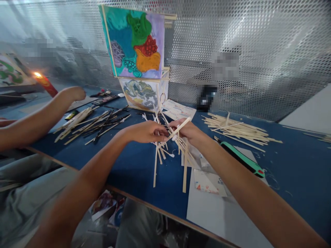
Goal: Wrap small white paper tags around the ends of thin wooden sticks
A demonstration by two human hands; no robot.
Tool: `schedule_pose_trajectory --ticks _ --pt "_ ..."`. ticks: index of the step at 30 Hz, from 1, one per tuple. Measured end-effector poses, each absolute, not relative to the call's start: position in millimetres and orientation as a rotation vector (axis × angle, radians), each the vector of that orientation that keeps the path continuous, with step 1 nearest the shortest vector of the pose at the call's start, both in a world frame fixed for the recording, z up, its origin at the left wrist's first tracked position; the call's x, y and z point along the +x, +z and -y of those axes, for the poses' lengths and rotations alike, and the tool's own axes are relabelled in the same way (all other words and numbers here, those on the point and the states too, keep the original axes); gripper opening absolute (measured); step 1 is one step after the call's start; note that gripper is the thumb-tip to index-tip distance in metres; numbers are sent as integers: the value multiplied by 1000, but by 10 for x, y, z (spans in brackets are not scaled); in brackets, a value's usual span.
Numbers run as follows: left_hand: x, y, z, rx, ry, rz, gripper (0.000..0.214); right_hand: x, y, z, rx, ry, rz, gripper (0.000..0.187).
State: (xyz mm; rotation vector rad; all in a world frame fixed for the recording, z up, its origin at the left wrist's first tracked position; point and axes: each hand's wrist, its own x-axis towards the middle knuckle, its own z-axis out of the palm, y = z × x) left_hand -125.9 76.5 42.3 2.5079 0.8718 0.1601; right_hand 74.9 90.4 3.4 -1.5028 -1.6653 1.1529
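Observation:
A small frame of pale bamboo strips (185,168), bound at its joints with white wraps, stands on the blue table between my hands. My left hand (146,132) is closed, its fingertips pinching a strip on the frame's left side. On the other side, my right hand (190,132) grips the frame near an upper joint. One diagonal strip (179,128) crosses in front of my right fingers. Several legs of the frame point down toward the table. Some of my right fingertips are hidden behind the strips.
Loose strips (240,131) lie at the right, beside a green-and-black utility knife (240,158). White paper (207,213) covers the near edge. A painted lantern (142,94) stands behind. At left, a co-worker's arm (49,117) reaches near a lit red candle (48,86) and more strips (77,122).

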Motion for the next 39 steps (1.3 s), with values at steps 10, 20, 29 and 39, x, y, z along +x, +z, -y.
schedule_pose_trajectory --ticks 10,20,29,39 --pt "-1179 389 -740 2460 102 -747 26 763 57 -781 -1473 791 2028 24" --pt "-1124 377 -696 2521 104 -729 31 1885 627 -94 -1619 239 2427 45" --pt "-895 264 -586 2633 49 -660 14 2414 227 625 -1832 775 2539 30" --pt "-1060 395 -690 2670 86 -753 18 2671 154 606 -1751 956 2082 25"
